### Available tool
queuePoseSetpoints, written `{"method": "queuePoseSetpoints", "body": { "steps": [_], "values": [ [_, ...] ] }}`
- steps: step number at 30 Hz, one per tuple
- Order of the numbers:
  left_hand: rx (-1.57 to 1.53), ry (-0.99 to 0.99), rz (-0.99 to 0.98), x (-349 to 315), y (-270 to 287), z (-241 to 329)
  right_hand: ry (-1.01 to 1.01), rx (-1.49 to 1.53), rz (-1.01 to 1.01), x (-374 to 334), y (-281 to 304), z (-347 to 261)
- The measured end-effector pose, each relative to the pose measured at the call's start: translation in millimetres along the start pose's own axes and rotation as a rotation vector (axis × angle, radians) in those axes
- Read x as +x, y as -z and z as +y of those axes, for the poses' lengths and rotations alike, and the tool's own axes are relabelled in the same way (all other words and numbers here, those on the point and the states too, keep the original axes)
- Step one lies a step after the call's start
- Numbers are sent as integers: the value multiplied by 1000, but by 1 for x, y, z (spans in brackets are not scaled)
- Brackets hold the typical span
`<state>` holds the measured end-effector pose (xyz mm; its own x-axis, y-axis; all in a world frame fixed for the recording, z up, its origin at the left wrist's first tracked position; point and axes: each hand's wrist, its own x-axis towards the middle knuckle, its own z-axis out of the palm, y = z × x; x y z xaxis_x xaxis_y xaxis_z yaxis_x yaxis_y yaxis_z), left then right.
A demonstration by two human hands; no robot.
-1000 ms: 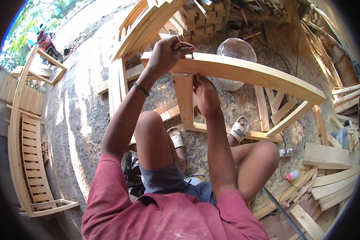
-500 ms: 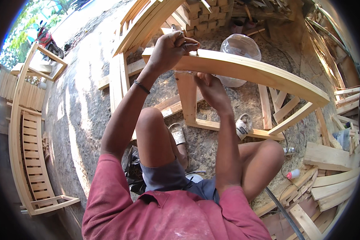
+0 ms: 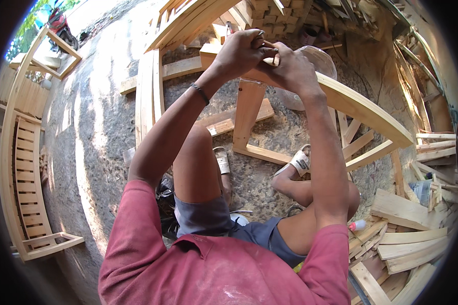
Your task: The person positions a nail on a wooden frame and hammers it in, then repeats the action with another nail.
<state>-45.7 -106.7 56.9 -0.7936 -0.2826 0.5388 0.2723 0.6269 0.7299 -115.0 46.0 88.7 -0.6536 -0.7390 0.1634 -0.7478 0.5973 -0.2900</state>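
Both of my hands meet over the top of a curved wooden beam, part of a pale timber frame. My left hand is closed, fingertips pinched together above the beam's left part; what they hold is too small to name. Close against it, my right hand bends over the beam with its fingers curled, and its grip is hidden. Below them, a wooden leg runs down from the beam to a lower rail.
Another slatted wooden frame stands at the left. Stacked curved pieces rise beyond my left hand. A clear plastic container sits behind the beam. Cut boards pile up at the right, and a motorcycle is far left.
My right hand has come up from beneath the beam to its top, beside my left hand. The left hand has shifted slightly right and up. My right foot has drawn inward.
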Motion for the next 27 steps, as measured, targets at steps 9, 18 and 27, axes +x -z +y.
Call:
{"method": "queuePoseSetpoints", "body": {
  "steps": [9,18,27],
  "values": [
    [253,-40,38,-15,-2,25,-22,-101,-17,-1,-9,0],
    [188,-73,42,-19,-4,23,-56,-168,-69,0,-8,-7],
    [421,-334,252,-89,18,10,-26,-95,-12,-1,-13,-5]
  ]
}}
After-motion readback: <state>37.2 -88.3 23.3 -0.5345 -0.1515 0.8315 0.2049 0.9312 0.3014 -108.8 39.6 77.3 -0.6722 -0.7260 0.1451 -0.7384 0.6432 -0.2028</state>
